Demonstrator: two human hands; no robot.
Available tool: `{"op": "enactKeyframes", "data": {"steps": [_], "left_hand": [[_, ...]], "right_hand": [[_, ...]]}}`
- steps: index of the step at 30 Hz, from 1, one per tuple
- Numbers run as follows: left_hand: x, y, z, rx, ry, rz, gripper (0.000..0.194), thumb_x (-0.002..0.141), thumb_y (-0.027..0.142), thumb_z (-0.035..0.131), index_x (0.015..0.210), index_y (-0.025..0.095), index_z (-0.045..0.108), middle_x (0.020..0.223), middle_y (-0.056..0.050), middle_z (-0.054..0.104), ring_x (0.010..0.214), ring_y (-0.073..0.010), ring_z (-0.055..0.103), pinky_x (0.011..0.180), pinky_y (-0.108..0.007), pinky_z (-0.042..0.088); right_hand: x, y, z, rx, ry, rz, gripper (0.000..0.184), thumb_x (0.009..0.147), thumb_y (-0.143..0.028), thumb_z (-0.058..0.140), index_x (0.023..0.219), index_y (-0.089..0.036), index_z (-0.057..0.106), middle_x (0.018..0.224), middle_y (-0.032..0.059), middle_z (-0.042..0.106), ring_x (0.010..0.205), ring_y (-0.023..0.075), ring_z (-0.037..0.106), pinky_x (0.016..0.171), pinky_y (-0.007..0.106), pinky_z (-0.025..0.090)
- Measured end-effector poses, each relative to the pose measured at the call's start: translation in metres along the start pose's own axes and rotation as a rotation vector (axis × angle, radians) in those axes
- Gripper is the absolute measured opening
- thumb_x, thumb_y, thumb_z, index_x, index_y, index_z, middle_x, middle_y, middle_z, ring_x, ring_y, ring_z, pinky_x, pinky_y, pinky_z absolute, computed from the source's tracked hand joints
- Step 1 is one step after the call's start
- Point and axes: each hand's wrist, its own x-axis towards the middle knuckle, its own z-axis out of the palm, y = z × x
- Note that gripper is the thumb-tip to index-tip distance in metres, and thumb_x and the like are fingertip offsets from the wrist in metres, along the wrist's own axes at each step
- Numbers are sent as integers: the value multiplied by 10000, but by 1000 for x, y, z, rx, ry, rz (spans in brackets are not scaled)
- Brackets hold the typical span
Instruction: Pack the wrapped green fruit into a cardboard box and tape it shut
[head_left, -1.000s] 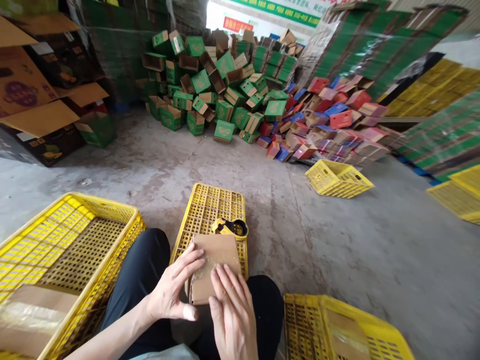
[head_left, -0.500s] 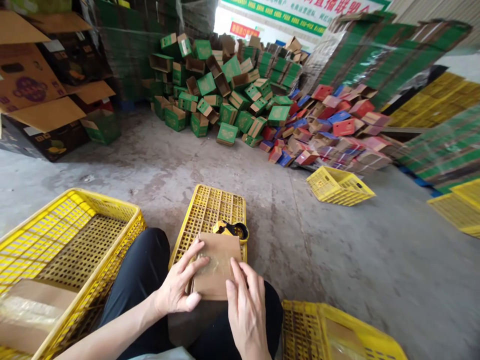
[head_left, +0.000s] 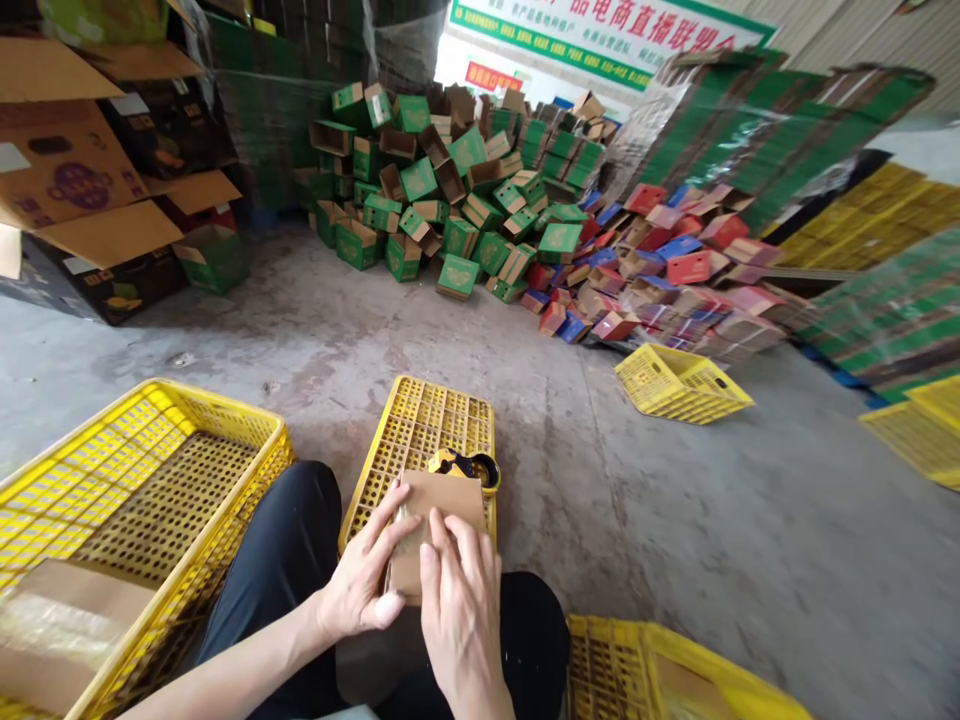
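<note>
A small brown cardboard box (head_left: 450, 488) sits in front of me at the near end of an upturned yellow crate (head_left: 420, 412). My left hand (head_left: 364, 572) holds its left side, fingers over the top and thumb by the near corner. Flat on the box top lies my right hand (head_left: 459, 600), its fingers stretched out and slightly apart. Clear tape shows faintly on the top; the hands cover most of it. Just beyond the box rests a yellow and black tape dispenser (head_left: 450, 462).
To my left stands a large yellow crate (head_left: 281, 440) with a taped cardboard piece (head_left: 67, 630) inside. Another yellow crate (head_left: 611, 665) is at lower right. Farther off are a yellow basket (head_left: 679, 385), heaped green boxes (head_left: 457, 275) and red and blue boxes (head_left: 686, 265).
My right hand has slid left across the box top, over the taped area. My left hand stays at the left side. The view has shifted slightly.
</note>
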Motion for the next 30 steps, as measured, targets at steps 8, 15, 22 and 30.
{"op": "enactKeyframes", "data": {"steps": [8,15,22,30], "left_hand": [[-1,1,3,20,14,8,777,1050,670,289,1656,185,245,1727,-190,159,1591,-419,189,1236,-621,304],[2,-4,-10,93,-53,70,730,1070,640,271,1648,194,292,1729,-159,200,1599,-393,183,1252,-614,287],[26,4,-30,206,-194,172,556,1114,453,345,1613,211,384,1645,-129,424,1591,-325,253,1252,-555,349],[54,26,-36,383,-422,189,994,899,800,528,1637,164,335,1589,-165,502,1497,-339,439,1281,-562,260]], "right_hand": [[0,-4,-4,57,-67,-73,413,1086,-349,434,1448,-230,593,1341,103,689,1157,286,656,945,473,551],[-37,54,-12,61,-41,-54,492,1085,-290,450,1576,-299,452,1551,37,564,1453,315,501,1120,547,491],[-35,63,-15,129,-154,-195,700,1032,-448,579,1647,-251,309,1602,79,498,1505,347,429,1184,606,446],[-25,57,2,200,-128,-148,897,953,-542,672,1670,-207,250,1627,119,456,1483,350,448,1150,500,523]]}}
